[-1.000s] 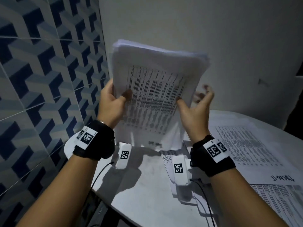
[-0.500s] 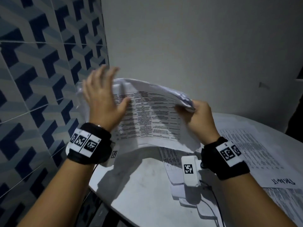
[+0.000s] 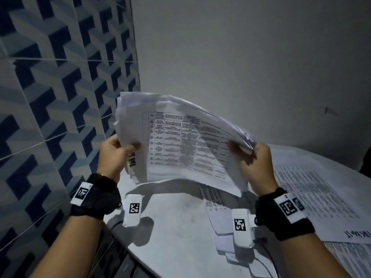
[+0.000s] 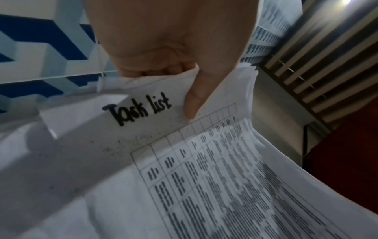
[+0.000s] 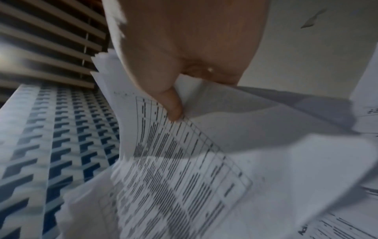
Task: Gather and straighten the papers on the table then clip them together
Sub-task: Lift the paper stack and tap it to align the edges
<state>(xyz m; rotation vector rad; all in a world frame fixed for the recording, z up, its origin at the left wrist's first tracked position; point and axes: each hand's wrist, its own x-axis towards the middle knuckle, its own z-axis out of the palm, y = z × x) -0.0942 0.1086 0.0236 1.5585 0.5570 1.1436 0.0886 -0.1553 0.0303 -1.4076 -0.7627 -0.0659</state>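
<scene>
1. Left hand (image 3: 112, 155): thumb on front, fingers curled behind; grips left edge of the white printed paper stack (image 3: 180, 145), beside handwritten "Task list" (image 4: 139, 110).
2. Right hand (image 3: 256, 165): thumb pinches the stack's right edge against fingers hidden behind.
3. Stack is held in air above the round white table (image 3: 176, 227), sagging in the middle, edges uneven. Sheet count can't be told.
4. Top sheet: printed table, text too blurred to read.
5. More loose printed sheets (image 3: 309, 189) lie flat on the table, at least three.
6. Two black wristbands, each with square-code tags.
</scene>
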